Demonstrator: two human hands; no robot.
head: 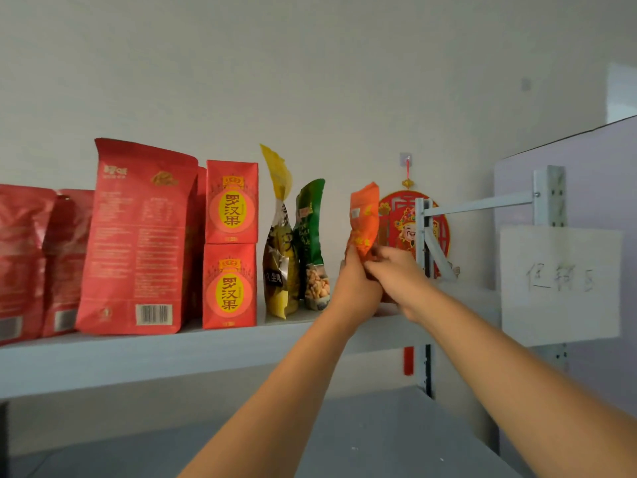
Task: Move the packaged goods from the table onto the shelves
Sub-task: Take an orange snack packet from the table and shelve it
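Note:
An orange snack pouch stands upright on the grey shelf board, right of the other goods. My left hand and my right hand both grip its lower part. To its left stand a green peanut pouch and a yellow pouch. Further left are two stacked red boxes, a tall red bag and more red bags.
The shelf's white metal upright and crossbar stand just right of my hands. A red wall ornament hangs behind. A paper sign is taped on the right post. A lower shelf board lies below.

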